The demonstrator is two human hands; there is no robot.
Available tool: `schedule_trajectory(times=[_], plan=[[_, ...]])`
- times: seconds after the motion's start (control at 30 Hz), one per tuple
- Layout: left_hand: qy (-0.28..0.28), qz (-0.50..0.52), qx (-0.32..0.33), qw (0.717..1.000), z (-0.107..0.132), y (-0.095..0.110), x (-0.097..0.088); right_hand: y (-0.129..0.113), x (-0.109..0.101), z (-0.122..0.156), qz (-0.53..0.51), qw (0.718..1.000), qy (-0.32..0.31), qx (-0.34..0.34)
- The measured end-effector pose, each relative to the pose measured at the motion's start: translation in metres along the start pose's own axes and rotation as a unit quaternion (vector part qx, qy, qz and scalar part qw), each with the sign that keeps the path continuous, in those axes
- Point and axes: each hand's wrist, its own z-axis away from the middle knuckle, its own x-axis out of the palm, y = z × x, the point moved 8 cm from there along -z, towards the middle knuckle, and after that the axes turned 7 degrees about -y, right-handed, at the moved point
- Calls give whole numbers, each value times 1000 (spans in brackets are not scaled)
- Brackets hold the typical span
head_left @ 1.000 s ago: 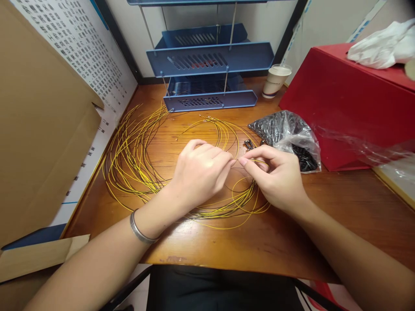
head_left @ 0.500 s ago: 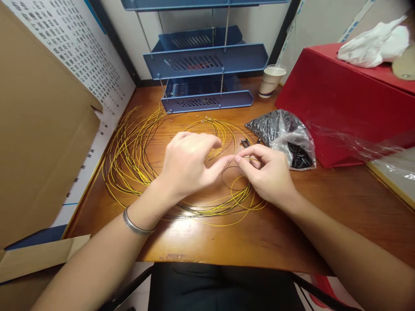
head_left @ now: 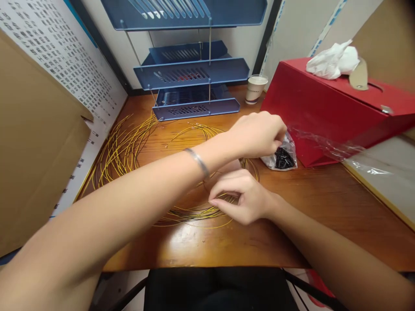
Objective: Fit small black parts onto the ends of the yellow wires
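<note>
My left hand (head_left: 257,134) reaches across above my right hand, over the clear plastic bag (head_left: 289,144) of small black parts (head_left: 284,159). Its fingers curl downward and their tips are hidden, so what they touch or hold does not show. Lower down, my right hand (head_left: 244,196) pinches thumb and forefinger together on a thin wire, above a coil of yellow and black wires (head_left: 194,214). My left forearm covers much of this coil. More loose yellow and black wires (head_left: 121,147) lie in a bundle to the left.
A blue tiered tray rack (head_left: 194,110) stands at the back of the wooden table (head_left: 194,255), with a paper cup (head_left: 255,90) beside it. At the right is a red box (head_left: 311,116) with crumpled white tissue (head_left: 332,60) on top. Cardboard (head_left: 35,151) rises at the left.
My left hand has moved right from beside my right hand to above the bag. My right hand has come lower and slightly left, still pinching. The view has shifted.
</note>
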Motion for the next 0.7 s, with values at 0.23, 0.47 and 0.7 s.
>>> schedule_trajectory(times=[0.23, 0.47, 0.7], plan=[[-85, -22, -31, 996, -36, 13, 48, -2, 7, 1, -32, 999, -37, -15], [-68, 73, -40, 994, -44, -4, 54, 4, 9, 2, -6, 998, -62, 16], [71, 223, -56, 971, -26, -42, 14, -7, -9, -2, 60, 998, -1, -8]])
